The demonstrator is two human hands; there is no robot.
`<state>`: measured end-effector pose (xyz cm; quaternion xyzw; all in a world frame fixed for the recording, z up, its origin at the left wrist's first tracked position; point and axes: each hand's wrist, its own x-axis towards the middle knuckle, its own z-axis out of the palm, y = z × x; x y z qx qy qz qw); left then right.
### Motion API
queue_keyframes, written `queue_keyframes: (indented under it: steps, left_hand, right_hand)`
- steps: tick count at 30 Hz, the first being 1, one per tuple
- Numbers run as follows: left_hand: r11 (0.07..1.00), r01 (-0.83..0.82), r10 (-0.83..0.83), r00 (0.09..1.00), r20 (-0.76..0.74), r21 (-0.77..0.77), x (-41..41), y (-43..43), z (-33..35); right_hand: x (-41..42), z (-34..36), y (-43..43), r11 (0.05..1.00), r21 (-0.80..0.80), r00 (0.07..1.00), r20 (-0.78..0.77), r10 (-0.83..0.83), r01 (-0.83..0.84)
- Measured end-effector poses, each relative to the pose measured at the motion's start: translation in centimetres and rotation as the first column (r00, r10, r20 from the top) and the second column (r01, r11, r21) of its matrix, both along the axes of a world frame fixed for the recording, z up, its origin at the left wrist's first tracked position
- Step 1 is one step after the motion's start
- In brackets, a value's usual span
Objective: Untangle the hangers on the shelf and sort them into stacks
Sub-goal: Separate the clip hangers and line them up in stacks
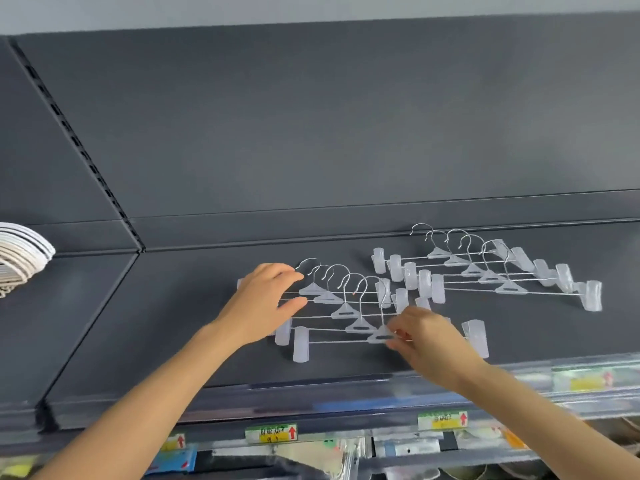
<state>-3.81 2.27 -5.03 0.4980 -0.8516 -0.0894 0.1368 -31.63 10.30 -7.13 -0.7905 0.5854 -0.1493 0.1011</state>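
Two fanned stacks of clear clip hangers with metal hooks lie on the dark shelf (pixel 173 306). The near stack (pixel 346 311) sits at the middle. My left hand (pixel 263 303) rests on its left end, fingers spread over the wires near the hooks. My right hand (pixel 420 336) pinches the wire bar of the front hanger (pixel 379 336) beside its triangular centre piece. The far stack (pixel 485 271) lies behind and to the right, untouched.
A pile of white hangers (pixel 20 258) sits on the neighbouring shelf section at the far left. The shelf's front edge carries a clear price rail with yellow labels (pixel 272 434). Packaged goods show on the shelf below.
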Motion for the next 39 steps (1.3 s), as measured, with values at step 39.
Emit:
queue_keyframes:
  steps: [39]
  left_hand:
    - [0.885,0.021,-0.049,0.998,0.048,0.466,-3.3,-8.3,0.2]
  right_hand:
    - [2.2,-0.4,-2.2,0.997,0.022,0.974,-0.216,-0.064,0.071]
